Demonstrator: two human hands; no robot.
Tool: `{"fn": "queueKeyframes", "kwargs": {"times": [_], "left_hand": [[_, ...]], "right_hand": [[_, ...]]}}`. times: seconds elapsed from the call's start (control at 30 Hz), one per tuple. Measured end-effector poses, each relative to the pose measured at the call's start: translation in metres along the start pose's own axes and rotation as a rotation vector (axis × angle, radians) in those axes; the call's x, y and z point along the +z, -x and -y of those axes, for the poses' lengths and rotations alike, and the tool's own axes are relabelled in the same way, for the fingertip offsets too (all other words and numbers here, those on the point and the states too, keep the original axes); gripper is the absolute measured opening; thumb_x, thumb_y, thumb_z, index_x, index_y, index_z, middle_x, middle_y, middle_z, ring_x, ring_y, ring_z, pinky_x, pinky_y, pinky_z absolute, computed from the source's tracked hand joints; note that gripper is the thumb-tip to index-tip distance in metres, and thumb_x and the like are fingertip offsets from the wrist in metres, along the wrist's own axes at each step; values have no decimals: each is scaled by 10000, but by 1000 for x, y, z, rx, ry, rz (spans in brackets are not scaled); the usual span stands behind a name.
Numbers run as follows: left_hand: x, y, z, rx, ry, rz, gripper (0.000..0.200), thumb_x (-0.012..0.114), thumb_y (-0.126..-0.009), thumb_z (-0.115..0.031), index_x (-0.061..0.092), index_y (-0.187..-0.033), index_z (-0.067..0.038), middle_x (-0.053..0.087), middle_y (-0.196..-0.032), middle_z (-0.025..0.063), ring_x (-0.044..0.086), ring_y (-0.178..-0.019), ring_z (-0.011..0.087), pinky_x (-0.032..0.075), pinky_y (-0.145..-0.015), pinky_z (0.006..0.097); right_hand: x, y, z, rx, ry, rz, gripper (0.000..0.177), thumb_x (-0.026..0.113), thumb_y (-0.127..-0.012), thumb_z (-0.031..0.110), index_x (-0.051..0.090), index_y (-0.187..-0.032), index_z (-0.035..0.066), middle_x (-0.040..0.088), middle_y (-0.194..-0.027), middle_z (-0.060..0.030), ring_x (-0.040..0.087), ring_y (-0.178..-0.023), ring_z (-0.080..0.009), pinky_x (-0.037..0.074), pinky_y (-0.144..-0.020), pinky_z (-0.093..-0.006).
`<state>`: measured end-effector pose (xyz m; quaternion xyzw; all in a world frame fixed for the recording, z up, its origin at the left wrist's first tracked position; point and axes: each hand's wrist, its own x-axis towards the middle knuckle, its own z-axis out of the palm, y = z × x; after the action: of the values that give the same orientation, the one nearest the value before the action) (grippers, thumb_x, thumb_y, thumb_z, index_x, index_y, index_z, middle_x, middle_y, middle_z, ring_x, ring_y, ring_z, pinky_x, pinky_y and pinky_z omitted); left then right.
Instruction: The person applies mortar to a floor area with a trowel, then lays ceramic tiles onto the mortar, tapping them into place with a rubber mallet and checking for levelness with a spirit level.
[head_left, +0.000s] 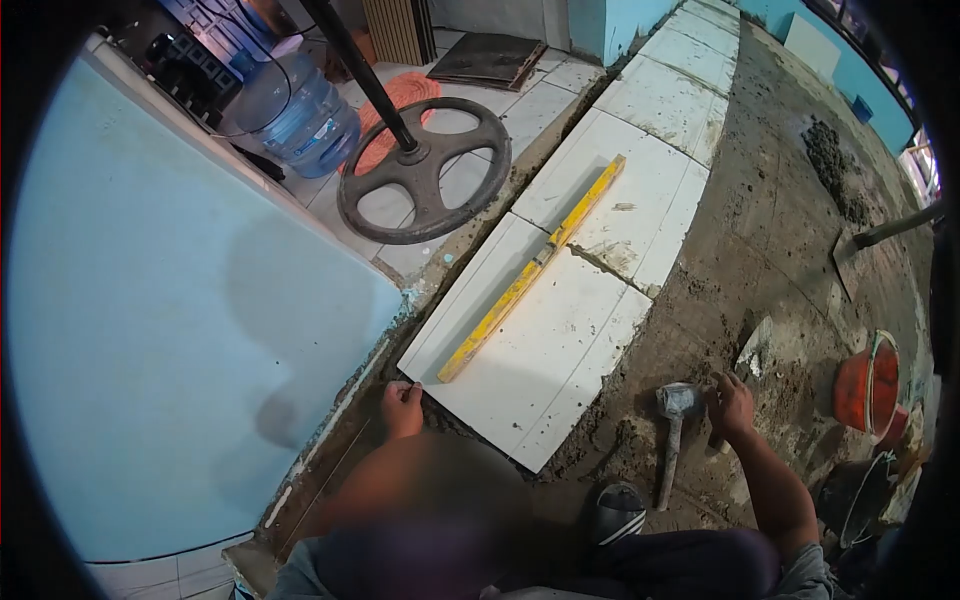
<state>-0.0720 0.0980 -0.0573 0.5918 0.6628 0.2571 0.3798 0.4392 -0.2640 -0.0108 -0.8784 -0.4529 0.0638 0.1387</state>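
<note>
A yellow spirit level [535, 265] lies lengthwise across two white tiles [560, 340] in the row. At the near left corner of the closest tile is my left hand [402, 405], its fingers bent together; whatever they hold is too small to make out. My right hand [730, 403] is at the right, its fingers curled just beside the head of a mallet [672, 440] lying on the mortar. A trowel [755, 348] rests by that hand, its handle partly hidden under it. Whether the hand grips anything is unclear.
A round metal base [425, 170] with a pole stands at the upper left beside a water bottle [310, 120]. On the right are an orange bucket [868, 385], a black bucket [855, 495] and a shovel [845, 262]. A blue wall [190, 330] borders the left.
</note>
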Motion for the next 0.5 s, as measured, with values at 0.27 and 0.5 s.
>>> {"fn": "queueKeyframes", "kwargs": {"times": [0.27,0.5], "left_hand": [[-19,-59,7,349,-321,-179,238,694,-979,-239,674,-1076,-22,690,-969,111,651,-882,284,518,-799,453],[-40,-93,-14,-141,-225,232,258,685,-947,-218,776,-1101,-33,742,-937,80,675,-826,202,515,-750,373]], "right_hand": [[-6,-10,6,53,-81,74,333,656,-881,137,691,-1198,42,682,-1063,-194,676,-957,-407,543,-825,-484],[-6,-19,18,8,-67,64,313,663,-882,117,696,-1183,40,678,-1013,-192,687,-909,-405,555,-796,-480]]}}
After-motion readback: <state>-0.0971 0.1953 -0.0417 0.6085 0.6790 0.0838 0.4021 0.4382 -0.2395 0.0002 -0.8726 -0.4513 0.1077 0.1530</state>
